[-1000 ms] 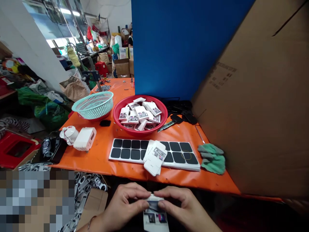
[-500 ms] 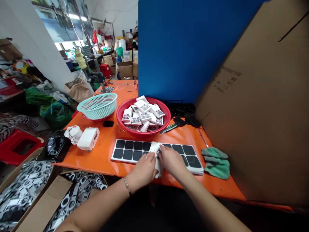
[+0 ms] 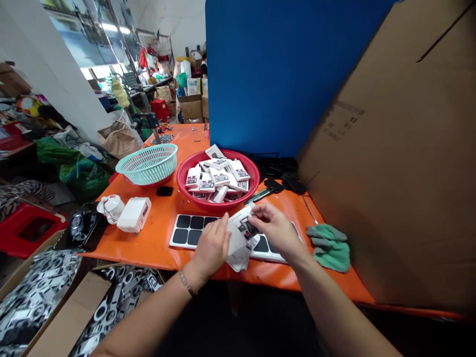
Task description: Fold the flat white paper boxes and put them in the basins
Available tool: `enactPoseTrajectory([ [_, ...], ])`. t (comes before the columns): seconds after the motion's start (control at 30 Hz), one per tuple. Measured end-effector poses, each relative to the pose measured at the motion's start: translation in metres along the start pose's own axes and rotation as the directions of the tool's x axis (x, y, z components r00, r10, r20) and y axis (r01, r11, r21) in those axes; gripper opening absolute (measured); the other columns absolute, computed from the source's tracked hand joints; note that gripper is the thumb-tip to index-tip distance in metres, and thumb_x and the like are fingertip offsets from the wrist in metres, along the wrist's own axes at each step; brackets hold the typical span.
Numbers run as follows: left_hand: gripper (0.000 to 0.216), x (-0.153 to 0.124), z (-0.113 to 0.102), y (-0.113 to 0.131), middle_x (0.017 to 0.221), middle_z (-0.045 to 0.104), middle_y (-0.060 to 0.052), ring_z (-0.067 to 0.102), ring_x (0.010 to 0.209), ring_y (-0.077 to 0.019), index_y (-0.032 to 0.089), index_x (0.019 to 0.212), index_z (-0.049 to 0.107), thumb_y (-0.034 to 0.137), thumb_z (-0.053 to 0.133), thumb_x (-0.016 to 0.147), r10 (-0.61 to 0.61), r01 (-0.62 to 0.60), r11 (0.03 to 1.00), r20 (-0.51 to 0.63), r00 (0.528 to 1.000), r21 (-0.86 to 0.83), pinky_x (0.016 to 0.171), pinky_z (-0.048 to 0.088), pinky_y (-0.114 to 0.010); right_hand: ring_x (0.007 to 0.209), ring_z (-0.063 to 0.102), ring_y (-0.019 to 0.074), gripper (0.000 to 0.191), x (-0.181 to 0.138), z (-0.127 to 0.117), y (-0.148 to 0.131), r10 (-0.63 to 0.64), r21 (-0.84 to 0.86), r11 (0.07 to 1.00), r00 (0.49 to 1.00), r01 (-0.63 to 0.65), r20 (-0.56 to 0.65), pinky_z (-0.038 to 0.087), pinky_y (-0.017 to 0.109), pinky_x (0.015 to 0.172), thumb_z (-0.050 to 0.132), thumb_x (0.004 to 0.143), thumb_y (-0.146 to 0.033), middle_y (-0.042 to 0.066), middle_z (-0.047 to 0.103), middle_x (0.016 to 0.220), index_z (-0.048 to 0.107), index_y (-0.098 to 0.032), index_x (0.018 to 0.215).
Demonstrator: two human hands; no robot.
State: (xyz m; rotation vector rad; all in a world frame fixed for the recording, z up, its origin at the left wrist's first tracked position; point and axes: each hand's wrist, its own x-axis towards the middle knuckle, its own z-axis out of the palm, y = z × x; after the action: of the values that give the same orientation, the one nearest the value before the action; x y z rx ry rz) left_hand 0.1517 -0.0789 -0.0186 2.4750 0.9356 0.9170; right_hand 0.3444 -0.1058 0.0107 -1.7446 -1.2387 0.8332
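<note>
Between my hands is a thin white cardboard box (image 3: 238, 244) with dark printed pictures, tilted above the table edge. My left hand (image 3: 211, 248) grips its left side, thumb and fingers closed. At its upper right, my right hand (image 3: 278, 230) pinches the printed edge with bent fingers; motion blurs whether a flap or something dark is between the fingertips. Below the hands lies a white sheet stack with rounded black squares (image 3: 182, 222), partly covered by them. Just beyond stands a red basin (image 3: 181, 186) heaped with similar small white boxes (image 3: 219, 176).
A mint plastic basket (image 3: 148, 166) and a white box-shaped device (image 3: 134, 214) stand left on the orange table. Green gloves (image 3: 329, 248) lie right, beside a tall cardboard panel (image 3: 394, 188). A knife (image 3: 258, 196) lies by the basin. Cartons of metal-looking parts (image 3: 122, 292) sit lower left.
The white box has been raised and turned so its printed face shows. My left hand has shifted left, and my right hand has moved up and right to the box's upper edge.
</note>
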Motion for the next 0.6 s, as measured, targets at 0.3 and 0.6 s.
enactPoseTrajectory([
  [0.3, 0.038, 0.006, -0.067, 0.019, 0.098, 0.063, -0.010, 0.060, 0.088, -0.0183, 0.013, 0.129, 0.051, 0.005, 0.034, 0.096, 0.290, -0.290, 0.957, 0.054, 0.956, -0.004, 0.077, 0.054, -0.030, 0.073, 0.062, 0.0108, 0.031, -0.059, -0.004, -0.017, 0.036, 0.661, 0.564, 0.815, -0.495, 0.579, 0.054, 0.024, 0.068, 0.080, 0.074, -0.030, 0.005, 0.070, 0.095, 0.072, -0.017, 0.101],
  [0.6, 0.029, -0.012, -0.064, 0.011, 0.085, 0.066, -0.011, 0.060, 0.075, -0.0219, 0.009, 0.117, 0.056, 0.019, 0.035, 0.100, 0.320, -0.389, 0.902, 0.315, 0.894, 0.187, 0.072, 0.050, -0.037, 0.080, 0.062, 0.0181, 0.033, -0.066, 0.007, -0.033, -0.024, 0.551, 0.753, 0.821, -0.360, 0.570, 0.048, 0.033, 0.083, 0.073, 0.079, -0.046, 0.006, 0.070, 0.082, 0.076, -0.014, 0.083],
])
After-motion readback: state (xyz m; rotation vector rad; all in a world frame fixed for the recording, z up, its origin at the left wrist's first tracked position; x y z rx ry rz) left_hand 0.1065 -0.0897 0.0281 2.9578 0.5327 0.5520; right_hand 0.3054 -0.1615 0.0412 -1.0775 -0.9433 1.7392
